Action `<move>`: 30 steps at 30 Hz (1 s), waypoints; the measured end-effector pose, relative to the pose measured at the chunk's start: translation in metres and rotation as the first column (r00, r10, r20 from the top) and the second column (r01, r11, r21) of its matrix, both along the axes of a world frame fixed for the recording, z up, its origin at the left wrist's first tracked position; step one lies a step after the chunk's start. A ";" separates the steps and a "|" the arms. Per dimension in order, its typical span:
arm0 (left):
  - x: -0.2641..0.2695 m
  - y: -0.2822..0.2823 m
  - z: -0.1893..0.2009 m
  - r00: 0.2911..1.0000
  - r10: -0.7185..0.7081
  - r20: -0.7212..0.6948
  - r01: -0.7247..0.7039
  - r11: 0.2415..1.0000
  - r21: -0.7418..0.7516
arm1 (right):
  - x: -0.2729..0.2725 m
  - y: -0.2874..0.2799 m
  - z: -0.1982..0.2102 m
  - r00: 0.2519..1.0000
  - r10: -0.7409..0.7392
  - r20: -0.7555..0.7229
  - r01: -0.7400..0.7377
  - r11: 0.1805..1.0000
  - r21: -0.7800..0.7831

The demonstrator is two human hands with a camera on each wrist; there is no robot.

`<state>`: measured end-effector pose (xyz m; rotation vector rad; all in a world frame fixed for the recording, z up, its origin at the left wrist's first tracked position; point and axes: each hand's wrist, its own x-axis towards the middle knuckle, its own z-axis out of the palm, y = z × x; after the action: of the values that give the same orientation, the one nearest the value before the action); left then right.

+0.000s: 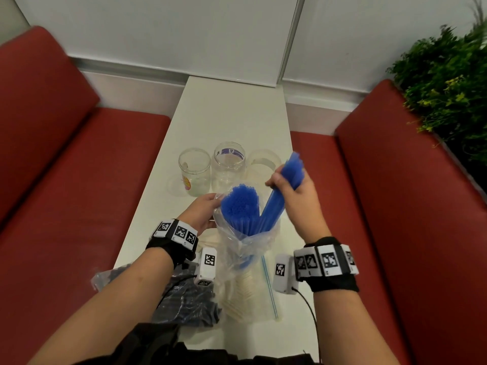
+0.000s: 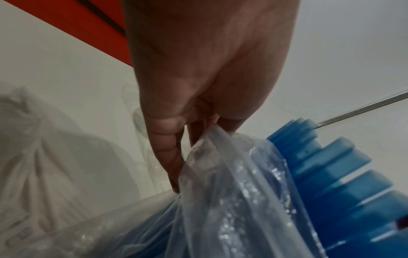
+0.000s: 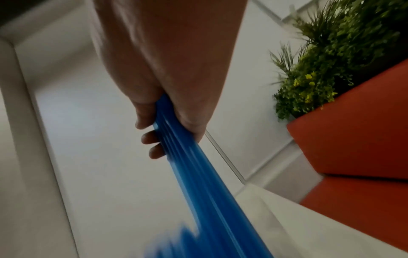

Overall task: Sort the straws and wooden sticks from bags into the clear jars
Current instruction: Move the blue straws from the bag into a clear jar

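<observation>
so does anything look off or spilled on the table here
Nothing stands out. The three clear jars stand upright, the blue straws are in their bag or in the right hand, and the other bags lie flat, nothing spilled.

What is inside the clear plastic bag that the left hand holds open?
Blue straws stand upright in the clear bag, their open ends showing above its mouth. The right hand grips one bunch of them. The crumpled plastic hides the bag's bottom.
</observation>
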<state>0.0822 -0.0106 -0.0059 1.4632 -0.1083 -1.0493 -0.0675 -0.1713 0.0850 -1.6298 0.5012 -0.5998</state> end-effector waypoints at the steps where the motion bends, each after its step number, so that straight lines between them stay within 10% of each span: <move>1: 0.001 0.000 0.000 1.000 0.002 0.001 -0.002 1.000 0.004 | 0.002 -0.003 0.019 0.998 0.007 0.060 -0.007 1.000 0.001; 9: 0.005 -0.002 0.000 0.999 -0.034 0.012 0.034 0.999 -0.003 | 0.045 -0.037 0.125 0.908 -0.039 0.417 0.094 0.989 -0.113; 23: 0.020 -0.010 -0.006 0.998 -0.061 0.007 0.061 0.997 0.043 | 0.157 -0.109 -0.066 0.985 -0.101 -0.140 0.095 0.994 -0.046; 30: 0.019 -0.012 -0.005 0.998 -0.062 0.010 0.061 0.996 0.063 | 0.150 -0.119 -0.083 0.966 -0.071 -0.247 0.078 0.997 0.018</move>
<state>0.1014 -0.0226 -0.0111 1.5307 -0.1310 -1.1029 0.0823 -0.2900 0.0022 -1.6737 0.7530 -0.4445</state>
